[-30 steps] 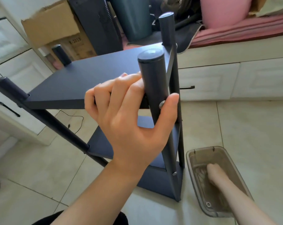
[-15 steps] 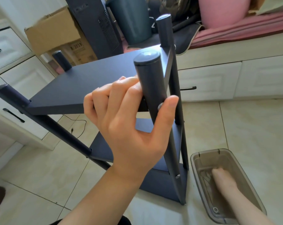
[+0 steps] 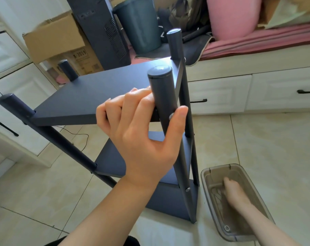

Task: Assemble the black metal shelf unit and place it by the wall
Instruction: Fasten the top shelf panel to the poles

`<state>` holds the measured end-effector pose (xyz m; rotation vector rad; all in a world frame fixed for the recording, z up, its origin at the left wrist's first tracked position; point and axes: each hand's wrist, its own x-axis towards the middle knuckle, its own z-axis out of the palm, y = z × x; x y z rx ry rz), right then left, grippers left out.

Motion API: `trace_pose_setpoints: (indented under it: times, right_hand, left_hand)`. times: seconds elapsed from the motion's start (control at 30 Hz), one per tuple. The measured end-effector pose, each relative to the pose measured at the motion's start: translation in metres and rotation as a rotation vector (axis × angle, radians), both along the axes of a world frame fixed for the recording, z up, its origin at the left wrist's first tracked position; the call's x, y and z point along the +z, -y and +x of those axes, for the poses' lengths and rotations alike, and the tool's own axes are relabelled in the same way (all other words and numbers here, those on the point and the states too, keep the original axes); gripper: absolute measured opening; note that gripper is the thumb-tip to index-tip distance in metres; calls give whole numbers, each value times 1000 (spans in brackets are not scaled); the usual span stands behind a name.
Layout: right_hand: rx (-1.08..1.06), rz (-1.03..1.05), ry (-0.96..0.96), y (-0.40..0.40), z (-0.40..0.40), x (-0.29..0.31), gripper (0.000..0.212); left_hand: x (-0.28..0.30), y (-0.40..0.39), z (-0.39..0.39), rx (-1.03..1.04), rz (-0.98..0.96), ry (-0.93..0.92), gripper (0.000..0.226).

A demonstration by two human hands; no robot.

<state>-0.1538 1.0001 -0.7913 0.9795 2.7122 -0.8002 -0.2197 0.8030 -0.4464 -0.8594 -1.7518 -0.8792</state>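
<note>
The black metal shelf unit (image 3: 101,89) stands on the tiled floor with three shelves between round posts. My left hand (image 3: 141,132) grips its near right post (image 3: 161,91) just under the capped top, fingers over the top shelf's edge and thumb beside a screw head. Lower right, my right hand (image 3: 234,192) reaches down into a clear plastic box (image 3: 211,174) on the floor. Its fingers are blurred inside the box, and I cannot tell whether they hold anything.
White drawer cabinets (image 3: 220,96) with black handles run along the back and left. A cardboard box (image 3: 54,38), a dark computer tower (image 3: 101,31), a dark bin (image 3: 140,27) and pink cushions (image 3: 234,15) sit behind the shelf. A thin cable (image 3: 79,135) lies on the floor.
The view has shifted slightly, and the shelf and box sit a little lower and further right in frame. My right hand has moved a little within the box. My left hand keeps its grip.
</note>
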Motion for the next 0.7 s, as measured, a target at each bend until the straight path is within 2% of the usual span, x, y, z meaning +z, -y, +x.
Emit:
trace_pose_setpoints:
  times: [0.07, 0.23, 0.3, 0.4, 0.53, 0.6, 0.7]
  right_hand:
    - [-25, -41, -47, 5, 0, 13, 6]
    - [-157, -198, -344, 24, 12, 66, 6]
    - [-204, -350, -440, 30, 20, 96, 8]
    - [-354, -682, -630, 42, 29, 146, 12]
    - [-440, -1000, -915, 59, 32, 219, 20]
    - [-393, -1030, -1004, 70, 28, 250, 24]
    - [-330, -964, -1014, 92, 15, 281, 26]
  left_hand:
    - [0, -2, -2, 7, 4, -10, 43]
    - [-1, -2, -4, 33, 1, -25, 43]
    - [0, -1, -3, 34, -8, -13, 44]
    - [6, 4, 2, 11, -49, 41, 44]
    - [20, 14, 9, 34, -210, 122, 46]
    - [31, 18, 10, 32, -321, 180, 47]
    - [49, 22, 7, 16, -464, 241, 48]
